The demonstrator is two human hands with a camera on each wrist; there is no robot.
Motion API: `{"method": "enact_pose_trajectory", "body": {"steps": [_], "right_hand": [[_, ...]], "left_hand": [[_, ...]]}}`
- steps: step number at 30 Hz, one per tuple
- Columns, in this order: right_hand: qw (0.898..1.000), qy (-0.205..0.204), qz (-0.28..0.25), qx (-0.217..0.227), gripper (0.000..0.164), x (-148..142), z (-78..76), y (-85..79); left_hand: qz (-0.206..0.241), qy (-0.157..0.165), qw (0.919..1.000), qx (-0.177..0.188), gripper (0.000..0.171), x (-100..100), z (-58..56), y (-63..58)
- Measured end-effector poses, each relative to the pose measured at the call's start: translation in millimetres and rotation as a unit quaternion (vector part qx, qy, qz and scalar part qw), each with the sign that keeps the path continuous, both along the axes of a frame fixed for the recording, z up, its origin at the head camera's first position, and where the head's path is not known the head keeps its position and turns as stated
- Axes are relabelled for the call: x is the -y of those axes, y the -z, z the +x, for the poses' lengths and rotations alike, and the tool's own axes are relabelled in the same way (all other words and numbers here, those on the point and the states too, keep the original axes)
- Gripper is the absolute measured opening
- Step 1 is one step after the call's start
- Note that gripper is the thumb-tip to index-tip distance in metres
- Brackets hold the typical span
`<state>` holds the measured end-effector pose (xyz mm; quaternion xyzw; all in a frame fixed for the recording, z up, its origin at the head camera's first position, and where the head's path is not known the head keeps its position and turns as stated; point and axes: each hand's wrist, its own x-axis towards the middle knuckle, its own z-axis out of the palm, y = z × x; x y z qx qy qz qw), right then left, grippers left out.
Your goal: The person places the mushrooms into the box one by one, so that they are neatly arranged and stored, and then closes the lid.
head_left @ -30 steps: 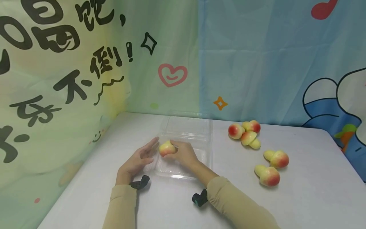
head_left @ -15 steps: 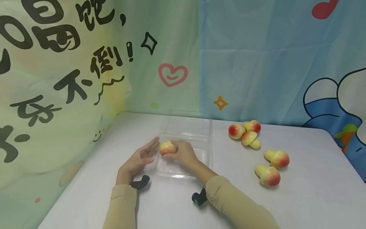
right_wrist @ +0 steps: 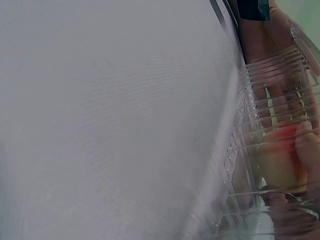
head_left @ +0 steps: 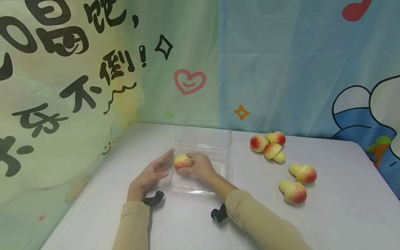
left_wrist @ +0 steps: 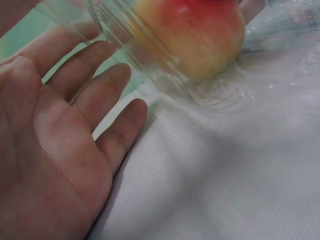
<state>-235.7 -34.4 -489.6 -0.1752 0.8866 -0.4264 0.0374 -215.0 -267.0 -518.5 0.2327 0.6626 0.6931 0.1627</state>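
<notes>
An open clear plastic clamshell box [head_left: 223, 173] lies on the table, its lid [head_left: 205, 137] folded back toward the curtain. My right hand [head_left: 202, 168] reaches into its left side and grips a rounded yellow-and-red mushroom-shaped piece [head_left: 182, 162] between thumb and fingers. Through the ribbed plastic wall this piece [left_wrist: 200, 37] also appears in the left wrist view, low in the box. My left hand [head_left: 148, 177] stands at the box's left wall with fingers extended, their tips [left_wrist: 120, 75] right by the plastic. In the right wrist view the box wall partly covers the piece [right_wrist: 282, 160].
Right of the box, a cluster of mushroom-shaped pieces [head_left: 272, 150] lies toward the back. Two more, an upper one [head_left: 306, 173] and a lower one [head_left: 295, 192], lie nearer on the white table [head_left: 343, 215]. A printed curtain [head_left: 265, 69] rises behind the table's back edge.
</notes>
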Motion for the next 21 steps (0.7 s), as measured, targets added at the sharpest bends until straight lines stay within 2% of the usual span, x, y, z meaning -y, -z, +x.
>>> {"method": "enact_pose_trajectory", "body": {"steps": [16,21], "right_hand": [[1.0,0.003,-0.023,0.015,0.072,3.5,-3.7,1.0],[0.999,0.003,-0.035,0.02,0.068,3.0,-3.8,1.6]], "left_hand": [[-0.008,-0.006,0.9999,-0.005,0.082,-0.1,-0.6,-1.9],[-0.006,-0.01,0.9999,0.006,0.083,-0.1,-0.3,-1.7]]}}
